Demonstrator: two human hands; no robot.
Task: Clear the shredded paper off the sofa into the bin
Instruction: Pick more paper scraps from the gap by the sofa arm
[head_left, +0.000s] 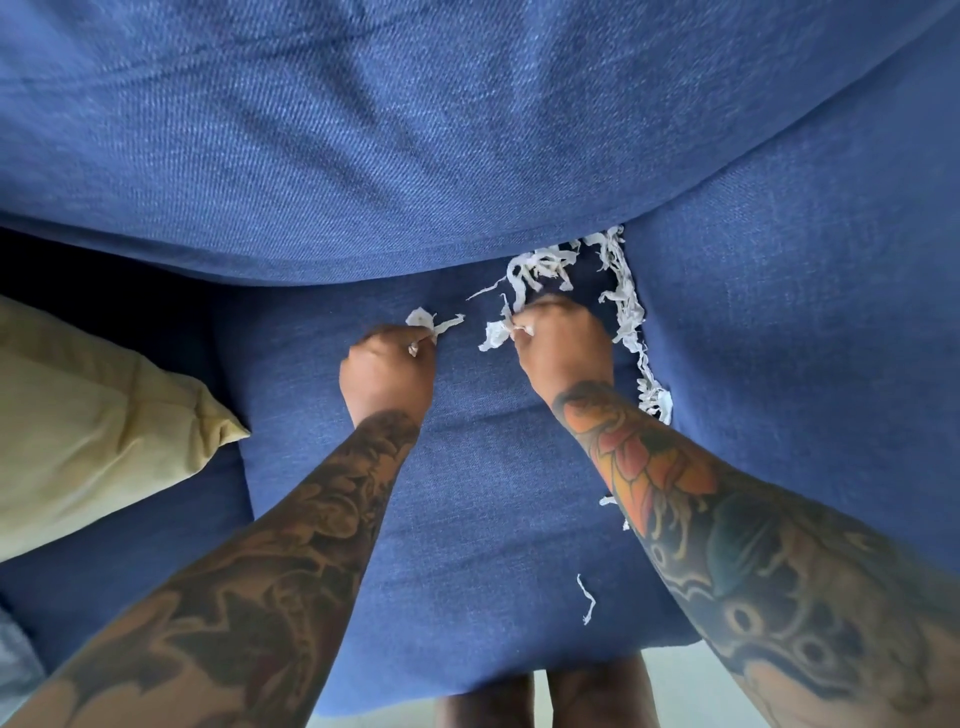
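Note:
White shredded paper (626, 306) lies in a strip along the seam between the blue sofa seat (467, 493) and the right armrest, with a clump near the back cushion. My left hand (387, 371) is curled into a fist on the seat and pinches a few white shreds at its fingertips. My right hand (563, 345) is also curled and grips a bunch of shreds beside the clump. One loose strip (587, 600) lies near the seat's front edge. No bin is in view.
A beige cushion (88, 426) rests on the sofa at the left. The blue back cushion (415, 130) fills the top of the view. Pale floor and my legs (540, 696) show below the seat's front edge.

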